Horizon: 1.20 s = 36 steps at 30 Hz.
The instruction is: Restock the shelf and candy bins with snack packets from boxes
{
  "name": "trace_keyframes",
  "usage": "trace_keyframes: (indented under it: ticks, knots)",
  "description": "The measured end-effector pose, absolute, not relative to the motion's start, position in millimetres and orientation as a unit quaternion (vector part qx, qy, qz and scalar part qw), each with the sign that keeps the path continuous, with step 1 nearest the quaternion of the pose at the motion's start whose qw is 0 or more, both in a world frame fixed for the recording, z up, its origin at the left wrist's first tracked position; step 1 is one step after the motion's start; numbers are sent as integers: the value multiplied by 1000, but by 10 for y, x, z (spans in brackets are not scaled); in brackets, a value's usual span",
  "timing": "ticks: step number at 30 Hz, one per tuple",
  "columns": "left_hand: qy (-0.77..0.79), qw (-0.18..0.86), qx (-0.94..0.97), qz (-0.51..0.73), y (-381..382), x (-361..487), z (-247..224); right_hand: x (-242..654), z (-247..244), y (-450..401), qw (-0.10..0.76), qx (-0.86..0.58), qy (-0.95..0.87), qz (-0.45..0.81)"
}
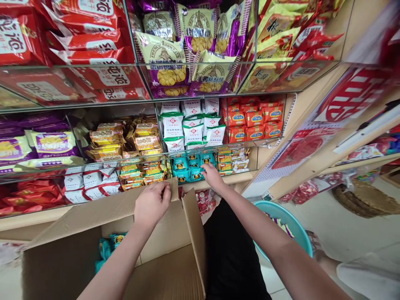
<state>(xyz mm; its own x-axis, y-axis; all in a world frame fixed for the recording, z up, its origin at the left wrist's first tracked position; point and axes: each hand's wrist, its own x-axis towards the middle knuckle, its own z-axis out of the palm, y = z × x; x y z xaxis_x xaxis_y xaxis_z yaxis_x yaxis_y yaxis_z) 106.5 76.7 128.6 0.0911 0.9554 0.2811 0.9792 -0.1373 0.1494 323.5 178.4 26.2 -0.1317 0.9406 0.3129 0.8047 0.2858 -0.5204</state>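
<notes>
My left hand (153,203) lies on the upper edge of an open cardboard box (168,250), its fingers curled over the flap. Inside the box, partly hidden by my left forearm, are several teal snack packets (106,248). My right hand (213,178) reaches into a low shelf compartment, where its fingers are closed at the edge of a teal snack packet (196,173). Other teal packets (180,163) sit in rows beside it, behind a clear divider. Part of my right hand's grip is hidden from this angle.
White-and-green packets (193,131) and red packets (254,121) fill the shelf above. French biscuit packs (200,29) stand on the top tier. On the floor to the right is a turquoise basin (300,233) with small packets in it. Another person's leg (326,262) is beside it.
</notes>
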Motion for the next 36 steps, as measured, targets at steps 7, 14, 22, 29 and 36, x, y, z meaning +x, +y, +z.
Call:
trace_keyframes:
  ticks: [7, 14, 22, 29, 36]
  knots:
    - [-650, 44, -741, -163, 761, 1070, 1272, 3201, 246, 1733, 330, -599, -723, 100]
    - [-655, 31, -738, -162, 762, 1077, 1283, 3160, 261, 1821, 359, -638, -664, 151]
    - [-649, 15, -743, -165, 765, 1061, 1286, 3204, 211, 1843, 494, -572, -588, 288]
    - [-655, -141, -685, -285, 838, 1052, 1381, 3264, 597, 1426, 605, -487, -539, 327]
    - [-599, -320, -619, -393, 745, 1535, 1582, 2755, 1033, 808, 678, -404, -388, 475]
